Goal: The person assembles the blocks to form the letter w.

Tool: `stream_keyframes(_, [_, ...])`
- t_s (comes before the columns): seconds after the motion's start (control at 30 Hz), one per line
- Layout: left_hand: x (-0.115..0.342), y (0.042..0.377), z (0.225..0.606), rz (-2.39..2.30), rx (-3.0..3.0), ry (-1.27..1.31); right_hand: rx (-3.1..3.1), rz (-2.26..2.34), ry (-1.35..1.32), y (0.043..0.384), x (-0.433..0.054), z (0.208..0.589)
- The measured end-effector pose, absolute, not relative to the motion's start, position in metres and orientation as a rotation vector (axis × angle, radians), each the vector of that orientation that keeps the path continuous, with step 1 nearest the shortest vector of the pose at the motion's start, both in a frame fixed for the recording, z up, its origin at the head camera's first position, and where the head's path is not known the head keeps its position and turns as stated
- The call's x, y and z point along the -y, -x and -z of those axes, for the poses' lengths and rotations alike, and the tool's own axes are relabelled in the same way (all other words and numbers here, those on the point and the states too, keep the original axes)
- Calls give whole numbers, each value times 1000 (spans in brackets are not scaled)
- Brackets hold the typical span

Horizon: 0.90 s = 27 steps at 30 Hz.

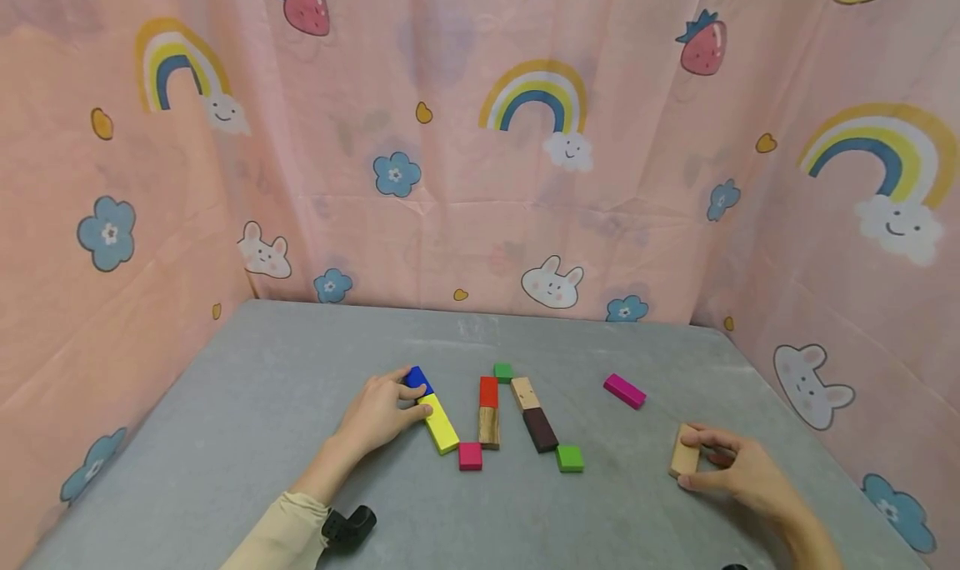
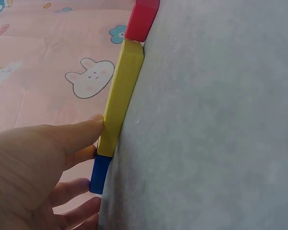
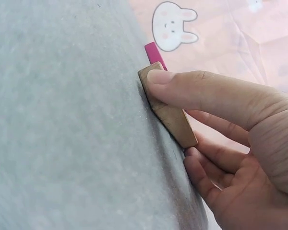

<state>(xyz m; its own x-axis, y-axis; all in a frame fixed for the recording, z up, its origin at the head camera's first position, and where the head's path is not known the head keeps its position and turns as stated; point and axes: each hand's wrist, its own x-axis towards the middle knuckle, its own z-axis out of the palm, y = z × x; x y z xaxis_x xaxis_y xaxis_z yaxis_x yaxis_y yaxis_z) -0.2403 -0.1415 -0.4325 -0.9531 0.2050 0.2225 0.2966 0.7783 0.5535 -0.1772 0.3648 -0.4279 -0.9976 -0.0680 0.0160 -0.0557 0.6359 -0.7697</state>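
My left hand (image 1: 381, 413) touches the left side of a row of blocks. Its thumb lies against the yellow block (image 1: 439, 425), and other fingers are at the small blue block (image 1: 417, 379) at the row's far end. A crimson block (image 1: 470, 457) sits at the near end of the yellow one, as the left wrist view also shows. On the right, my right hand (image 1: 742, 472) pinches a plain wooden block (image 1: 683, 452) between thumb and fingers. In the right wrist view the wooden block (image 3: 175, 120) is tilted, close to the grey tabletop.
A red block (image 1: 489, 392) and striped wooden block (image 1: 489, 428) form a middle column. Beside it slant a light wooden block (image 1: 525, 393) and dark brown block (image 1: 540, 430), with green blocks (image 1: 503, 373) (image 1: 570, 459) at the ends. A magenta block (image 1: 624, 392) lies apart. Patterned curtains (image 1: 465, 245) surround the table.
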Motion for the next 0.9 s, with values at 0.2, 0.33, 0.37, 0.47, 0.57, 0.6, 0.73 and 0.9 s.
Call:
stream_keyframes(0.2, [142,240,432,900,2827,393,-2852,1304,127,178,-365,428])
stream_keyframes(0.33, [141,240,432,899,2833,388,-2882,1279,111,178,-363,428])
stream_keyframes(0.37, [141,240,432,901,2833,385,-2890,1272,107,178,-363,428])
stream_keyframes(0.47, [141,241,433,904,2832,381,-2918,1266,91,178,-362,427])
stream_keyframes(0.57, [141,241,432,904,2828,385,-2929,1277,75,179,-361,426])
stream_keyframes(0.6, [141,241,432,904,2828,386,-2931,1283,70,179,-361,426])
stream_keyframes(0.73, [142,240,431,910,2826,386,-2928,1294,56,179,-361,425])
stream_keyframes(0.9, [141,239,430,910,2825,394,-2952,1299,67,178,-357,425])
